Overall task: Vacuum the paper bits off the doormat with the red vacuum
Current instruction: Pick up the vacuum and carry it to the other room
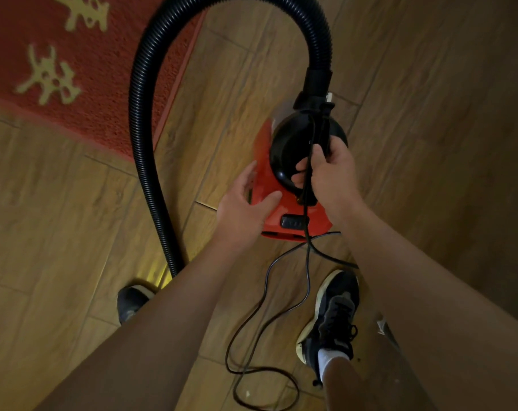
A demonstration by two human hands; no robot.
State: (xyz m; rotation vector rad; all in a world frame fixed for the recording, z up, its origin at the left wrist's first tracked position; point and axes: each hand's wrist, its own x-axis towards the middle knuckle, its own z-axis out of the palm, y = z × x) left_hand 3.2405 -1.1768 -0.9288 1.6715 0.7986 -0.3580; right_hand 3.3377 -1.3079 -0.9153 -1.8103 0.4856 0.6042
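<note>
Your right hand (326,170) curls round the black handle (320,126) on top of the red vacuum (265,176), trapping the power cord (265,292) against it, likely to keep slack from swinging. Your left hand (245,203) lies spread on the vacuum's left flank, thumb on top, steadying the body. The ribbed hose (139,114) arches up and over to the vacuum's left. The doormat (103,84) lies further left and beyond; no paper bits show on its visible part, and the nozzle is hidden.
</note>
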